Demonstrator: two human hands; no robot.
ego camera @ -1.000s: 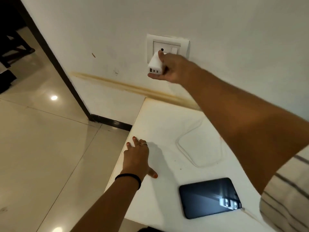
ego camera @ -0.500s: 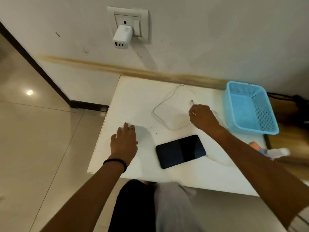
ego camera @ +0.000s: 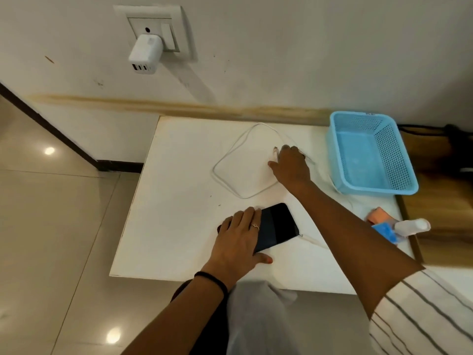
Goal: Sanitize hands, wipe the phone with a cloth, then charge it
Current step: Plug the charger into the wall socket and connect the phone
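Observation:
A black phone point(ego camera: 277, 225) lies on the white table point(ego camera: 179, 201), with a white cable point(ego camera: 230, 160) plugged into its right end. My left hand point(ego camera: 239, 242) covers the phone's left end, fingers across it and thumb at its near edge. The cable loops over the table's far half. My right hand point(ego camera: 290, 166) pinches the cable's free end, and the metal plug point(ego camera: 275, 151) sticks out past the fingertips. A white charger point(ego camera: 144, 53) with several ports sits in the wall socket point(ego camera: 153, 24) above the table's far left corner.
A light blue mesh basket point(ego camera: 371, 155) stands at the table's far right. A white sanitizer bottle point(ego camera: 412, 226) lies at the right edge beside an orange cloth point(ego camera: 378, 215) and a blue cloth point(ego camera: 386, 233). Tiled floor point(ego camera: 51, 226) lies to the left.
My right hand let go of the charger at the socket and dropped to the cable's free end. My left hand slid right from the bare table onto the phone.

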